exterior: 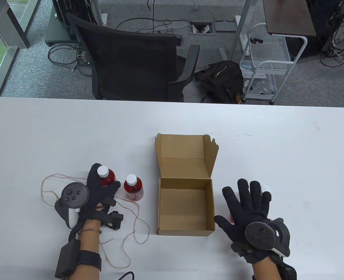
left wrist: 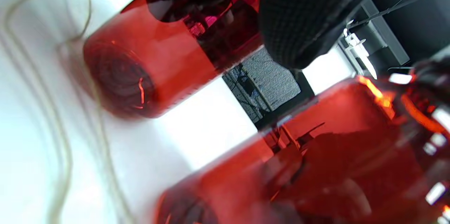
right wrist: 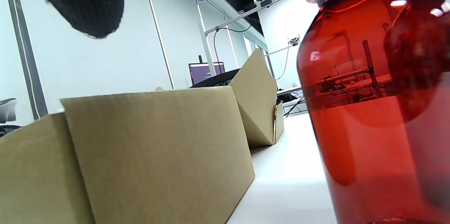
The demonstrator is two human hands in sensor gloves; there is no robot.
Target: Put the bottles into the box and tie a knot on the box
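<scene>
An open cardboard box [exterior: 185, 210] stands mid-table with its lid folded back; nothing shows inside it. My left hand [exterior: 106, 178] grips a red bottle with a white cap [exterior: 103, 172]; in the left wrist view this bottle [left wrist: 147, 62] tilts under my fingers [left wrist: 299, 16]. A second red bottle [exterior: 132, 186] [left wrist: 316, 153] stands just right of it. My right hand [exterior: 242, 201] hovers with fingers spread over a third red bottle, whose white cap [exterior: 266, 189] peeks out. That bottle [right wrist: 365, 111] stands upright beside the box wall [right wrist: 140, 153]. A thin string [exterior: 131, 221] lies looped near my left hand.
The string's loops [left wrist: 52, 129] spread left of and in front of the two left bottles. A black office chair [exterior: 137, 64] stands beyond the table's far edge [exterior: 172, 99]. The white tabletop [exterior: 277, 140] extends on all sides of the box.
</scene>
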